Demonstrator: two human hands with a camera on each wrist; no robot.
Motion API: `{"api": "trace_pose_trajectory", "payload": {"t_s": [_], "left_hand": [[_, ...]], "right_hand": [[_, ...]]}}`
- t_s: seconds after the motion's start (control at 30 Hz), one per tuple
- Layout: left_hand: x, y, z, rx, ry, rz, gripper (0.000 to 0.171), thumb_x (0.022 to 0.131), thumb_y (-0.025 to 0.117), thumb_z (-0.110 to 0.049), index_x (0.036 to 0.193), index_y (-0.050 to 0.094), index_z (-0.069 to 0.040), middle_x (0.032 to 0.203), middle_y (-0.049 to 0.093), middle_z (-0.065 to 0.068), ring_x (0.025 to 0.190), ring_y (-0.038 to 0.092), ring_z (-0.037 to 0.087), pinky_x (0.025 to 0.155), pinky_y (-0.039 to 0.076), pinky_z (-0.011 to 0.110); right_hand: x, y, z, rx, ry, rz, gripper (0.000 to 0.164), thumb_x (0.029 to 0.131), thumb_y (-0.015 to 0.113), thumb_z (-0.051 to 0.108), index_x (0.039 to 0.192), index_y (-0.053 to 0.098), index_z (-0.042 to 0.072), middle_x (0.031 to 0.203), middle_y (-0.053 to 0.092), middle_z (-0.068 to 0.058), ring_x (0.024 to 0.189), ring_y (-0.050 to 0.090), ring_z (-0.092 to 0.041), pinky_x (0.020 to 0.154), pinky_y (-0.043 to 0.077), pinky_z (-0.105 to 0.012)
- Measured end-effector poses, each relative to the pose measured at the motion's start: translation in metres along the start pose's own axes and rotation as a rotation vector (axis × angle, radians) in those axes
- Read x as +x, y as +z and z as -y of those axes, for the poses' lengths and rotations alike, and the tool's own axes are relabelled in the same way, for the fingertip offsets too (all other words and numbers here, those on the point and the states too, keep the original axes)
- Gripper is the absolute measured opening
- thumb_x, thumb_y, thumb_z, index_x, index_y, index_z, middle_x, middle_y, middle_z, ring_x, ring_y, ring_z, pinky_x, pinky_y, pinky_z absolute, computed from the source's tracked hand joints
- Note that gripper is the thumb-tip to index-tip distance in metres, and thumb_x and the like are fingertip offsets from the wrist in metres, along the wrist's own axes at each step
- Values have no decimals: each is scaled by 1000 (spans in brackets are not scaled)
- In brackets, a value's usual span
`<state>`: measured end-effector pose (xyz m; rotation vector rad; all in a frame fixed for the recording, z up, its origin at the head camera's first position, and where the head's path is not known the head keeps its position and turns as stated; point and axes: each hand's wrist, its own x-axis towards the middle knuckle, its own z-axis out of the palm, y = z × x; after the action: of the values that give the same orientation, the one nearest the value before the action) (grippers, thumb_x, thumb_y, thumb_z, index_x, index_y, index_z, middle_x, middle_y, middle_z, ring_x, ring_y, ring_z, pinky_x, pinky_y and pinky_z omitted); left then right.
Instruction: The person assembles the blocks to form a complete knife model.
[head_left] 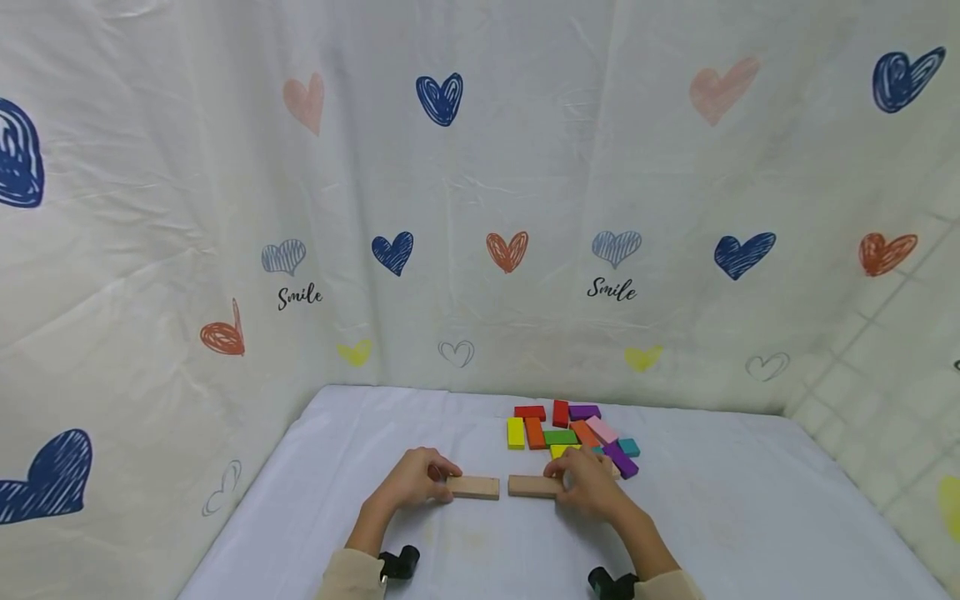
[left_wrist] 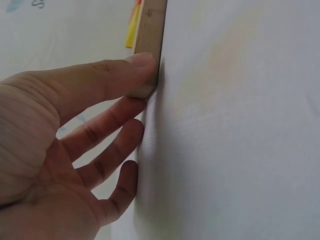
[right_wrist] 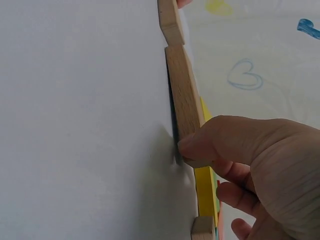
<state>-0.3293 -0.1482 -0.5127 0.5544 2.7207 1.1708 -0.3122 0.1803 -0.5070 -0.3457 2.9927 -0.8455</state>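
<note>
Two plain wooden blocks lie end to end on the white cloth with a small gap between them. My left hand pinches the outer end of the left wooden block between thumb and fingers; the left wrist view shows the thumb on its near face. The right wooden block is pinched at its outer end by my right hand. In the right wrist view the thumb presses this block's side, and its fingertips are hidden behind it.
Behind the right hand lies a cluster of coloured blocks, among them a yellow block, a green block and a purple block. Another plain wooden block shows near the right hand. A heart-printed curtain hangs behind the table.
</note>
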Motion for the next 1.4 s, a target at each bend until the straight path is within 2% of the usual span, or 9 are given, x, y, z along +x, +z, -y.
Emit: {"api": "trace_pose_trajectory", "payload": {"t_s": [0.27,0.7,1.1,1.4], "left_hand": [[-1,1,1,-9,14,-11,33,72,89,-5,101,81,-17,92,70,-1,84,57,16,69,44,27],[-1,2,0,10,35,-8,34,73,89,-7,105,81,-14,93,71,0,85,58,18,70,44,26],[1,4,1,18,42,-32,32,73,89,-7,104,81,-14,93,72,1,78,55,10,67,45,24],[2,5,-2,39,37,-51,31,75,88,-6,104,81,-14,92,71,1,80,56,14,67,44,25]], "right_hand": [[-1,4,1,14,3,3,27,74,85,3,92,77,22,86,58,5,100,50,-20,104,24,-70],[-10,3,0,-50,46,-32,23,78,88,16,96,77,24,91,64,6,106,51,-24,103,23,-72],[-12,5,-2,-40,32,-40,22,80,87,17,98,78,24,91,65,6,105,50,-24,100,23,-68],[-11,8,-3,-34,-6,-73,23,80,87,18,100,79,27,91,64,9,102,50,-20,101,24,-66]]}}
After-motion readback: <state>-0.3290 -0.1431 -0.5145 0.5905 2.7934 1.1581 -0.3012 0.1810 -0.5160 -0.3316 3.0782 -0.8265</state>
